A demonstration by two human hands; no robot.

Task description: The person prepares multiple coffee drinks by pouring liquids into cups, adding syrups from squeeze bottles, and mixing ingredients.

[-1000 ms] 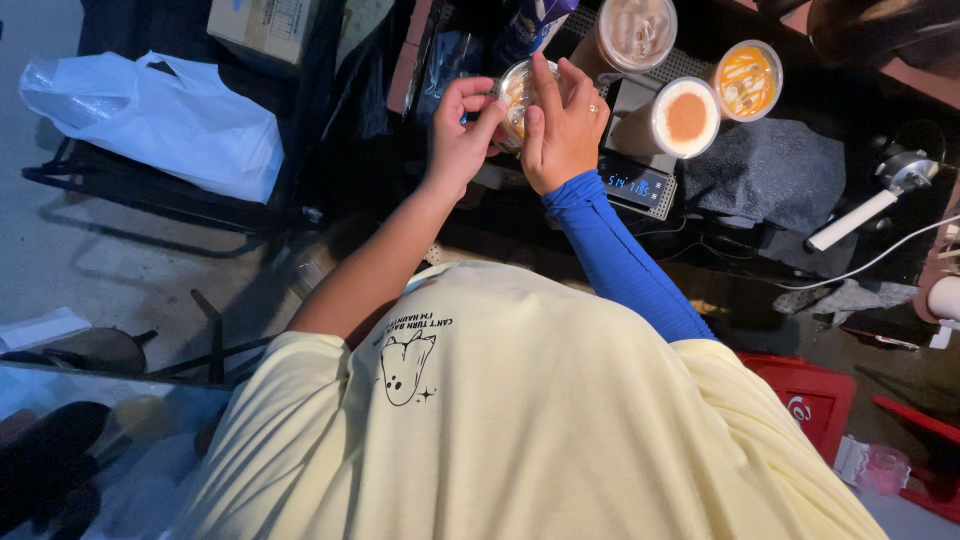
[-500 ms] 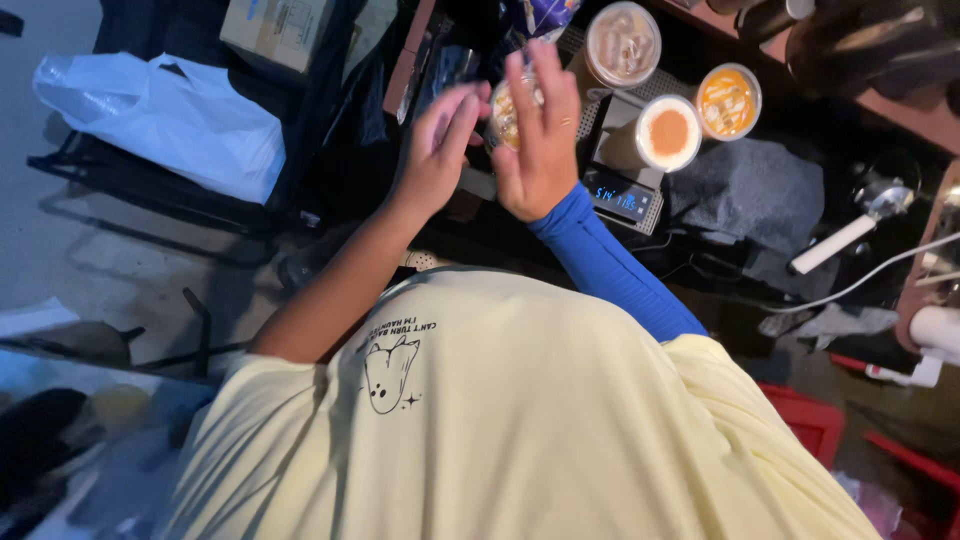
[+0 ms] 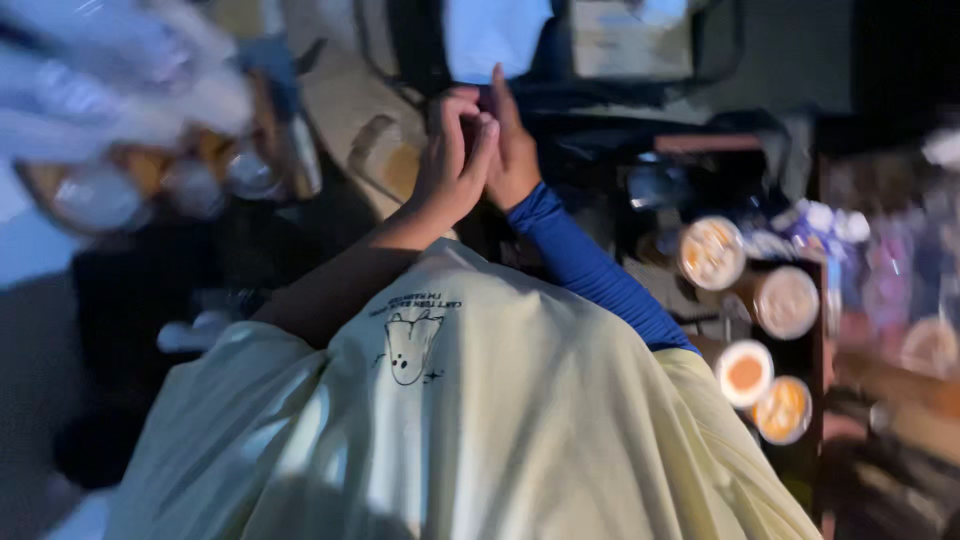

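Observation:
My left hand point(image 3: 450, 165), on a bare forearm, and my right hand point(image 3: 517, 150), on a blue sleeve, are raised together in front of my pale yellow shirt point(image 3: 450, 420). The left fingers curl against the right palm, and the right fingers point up. No object shows between them, and the blur hides whether something small is pinched there. Several round cups with sealed tops stand to the right: a pale one point(image 3: 710, 252), a brownish one point(image 3: 787, 302) and two orange ones point(image 3: 745, 372) point(image 3: 783, 408). None of them touches my hands.
A dark counter point(image 3: 800, 200) holds the cups. Blurred white plastic bags point(image 3: 120, 90) and pale containers point(image 3: 100, 195) lie at the upper left. A cardboard box point(image 3: 625, 35) and a light blue sheet point(image 3: 495, 35) sit beyond my hands.
The view has swung sharply and blurred; the cups now lie to the right. The cup my hands held near the counter is out of them, and the hands press together.

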